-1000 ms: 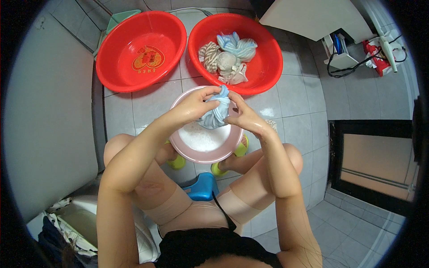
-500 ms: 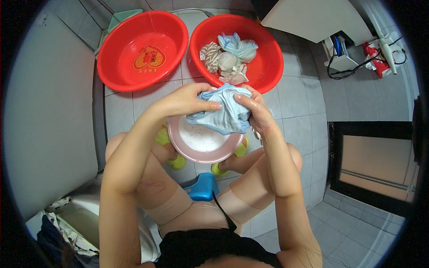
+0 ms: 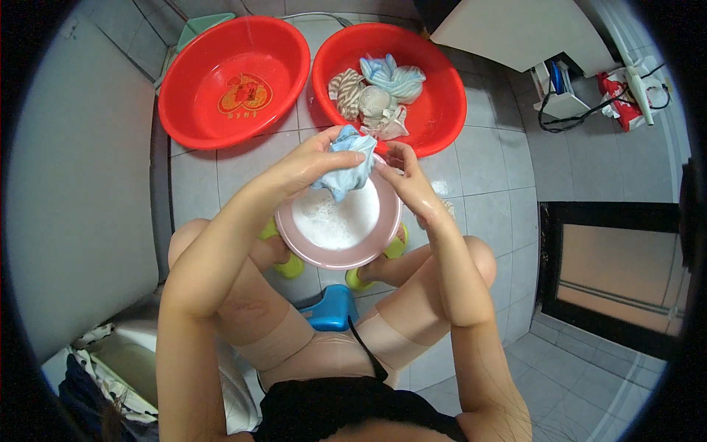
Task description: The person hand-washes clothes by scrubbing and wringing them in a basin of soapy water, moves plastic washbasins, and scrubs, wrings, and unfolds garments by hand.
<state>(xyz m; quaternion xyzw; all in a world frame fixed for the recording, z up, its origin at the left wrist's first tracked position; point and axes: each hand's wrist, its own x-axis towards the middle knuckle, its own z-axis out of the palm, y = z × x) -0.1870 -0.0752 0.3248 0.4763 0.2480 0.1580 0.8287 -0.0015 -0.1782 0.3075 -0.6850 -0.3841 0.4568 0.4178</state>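
A bunched, light blue piece of cloth, seemingly a small garment (image 3: 346,171), hangs above the pink basin (image 3: 335,261), which holds white suds (image 3: 337,217). My left hand (image 3: 313,163) is closed round the cloth's left side, with the thumb pressed on top. My right hand (image 3: 409,183) is at the cloth's right edge, its thumb and fingers curled together there. The folds partly hide what those fingertips grip.
Beyond my hands stand two red tubs. The left red tub (image 3: 184,110) has a printed bottom; the right red tub (image 3: 445,110) holds several wrung cloths (image 3: 379,99). A blue stool (image 3: 331,309) is between my legs. A white cabinet (image 3: 515,33) and cables (image 3: 567,121) lie to the right.
The cloth was spread between both hands and is now bunched smaller, mostly in my left hand. My right hand has shifted slightly left and its fingers have changed grip.
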